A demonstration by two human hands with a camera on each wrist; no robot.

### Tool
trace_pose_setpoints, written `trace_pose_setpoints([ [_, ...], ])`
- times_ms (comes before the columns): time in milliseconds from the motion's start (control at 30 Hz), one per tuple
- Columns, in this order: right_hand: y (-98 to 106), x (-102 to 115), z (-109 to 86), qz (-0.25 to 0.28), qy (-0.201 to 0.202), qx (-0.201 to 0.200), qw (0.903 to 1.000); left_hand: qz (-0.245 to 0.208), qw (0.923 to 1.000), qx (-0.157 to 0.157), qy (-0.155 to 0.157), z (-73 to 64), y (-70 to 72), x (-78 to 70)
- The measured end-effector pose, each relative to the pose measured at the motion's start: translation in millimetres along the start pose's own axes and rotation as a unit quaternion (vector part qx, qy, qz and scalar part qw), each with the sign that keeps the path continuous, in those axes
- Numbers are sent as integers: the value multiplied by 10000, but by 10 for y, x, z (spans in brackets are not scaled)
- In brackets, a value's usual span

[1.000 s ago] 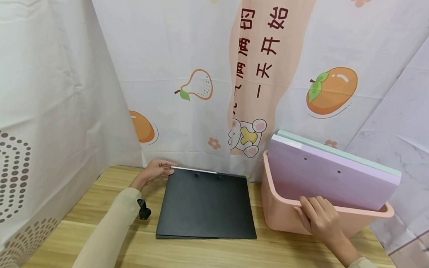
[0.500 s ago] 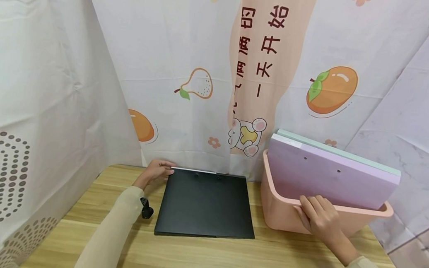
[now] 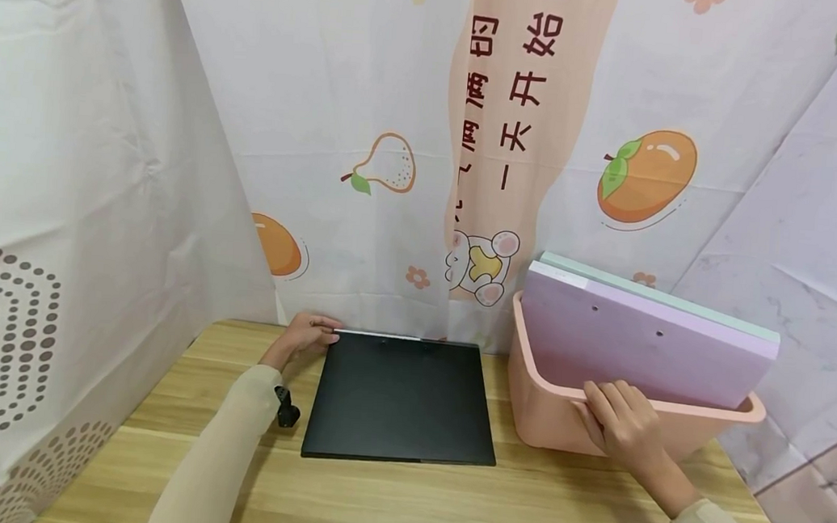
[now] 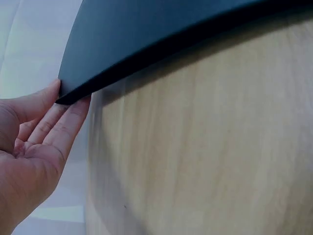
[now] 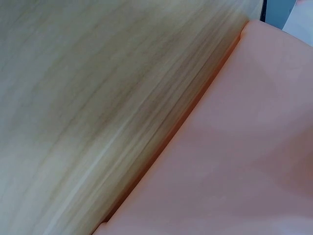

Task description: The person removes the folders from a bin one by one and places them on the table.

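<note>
A black file folder [image 3: 403,398] lies on the wooden table, its spine side toward the back curtain. My left hand [image 3: 304,333] pinches its far left corner. In the left wrist view, the thumb is at one side of that folder corner [image 4: 122,39] and the fingers [image 4: 66,125] reach beneath it. My right hand [image 3: 624,426] grips the front rim of a pink plastic bin [image 3: 553,421], fingers curled over the edge. A lilac file folder [image 3: 639,342] and a mint green one [image 3: 678,298] stand leaning inside the bin. The right wrist view has no fingers in it.
The wooden table [image 3: 401,507] extends in front of the folder and bin. A printed curtain [image 3: 361,241] hangs right behind them, and further sheets close off the left and right sides.
The black folder has shifted slightly left, and its near edge has moved a little away from me. Its back rivets have become hard to see. The right hand stays on the bin rim.
</note>
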State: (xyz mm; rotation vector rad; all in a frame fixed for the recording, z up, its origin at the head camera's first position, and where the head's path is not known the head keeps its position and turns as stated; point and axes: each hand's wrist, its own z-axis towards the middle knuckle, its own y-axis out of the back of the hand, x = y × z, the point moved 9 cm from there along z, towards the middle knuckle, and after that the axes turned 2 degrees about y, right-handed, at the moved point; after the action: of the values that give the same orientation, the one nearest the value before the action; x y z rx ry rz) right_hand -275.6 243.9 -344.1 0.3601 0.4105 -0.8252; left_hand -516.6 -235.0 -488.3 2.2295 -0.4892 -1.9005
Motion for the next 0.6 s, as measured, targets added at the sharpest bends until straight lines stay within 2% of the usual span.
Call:
trace_pose_setpoints([
  [600,1,18,25,-7,26,-41,10000,-30,9971,9,-764,39,26,35],
])
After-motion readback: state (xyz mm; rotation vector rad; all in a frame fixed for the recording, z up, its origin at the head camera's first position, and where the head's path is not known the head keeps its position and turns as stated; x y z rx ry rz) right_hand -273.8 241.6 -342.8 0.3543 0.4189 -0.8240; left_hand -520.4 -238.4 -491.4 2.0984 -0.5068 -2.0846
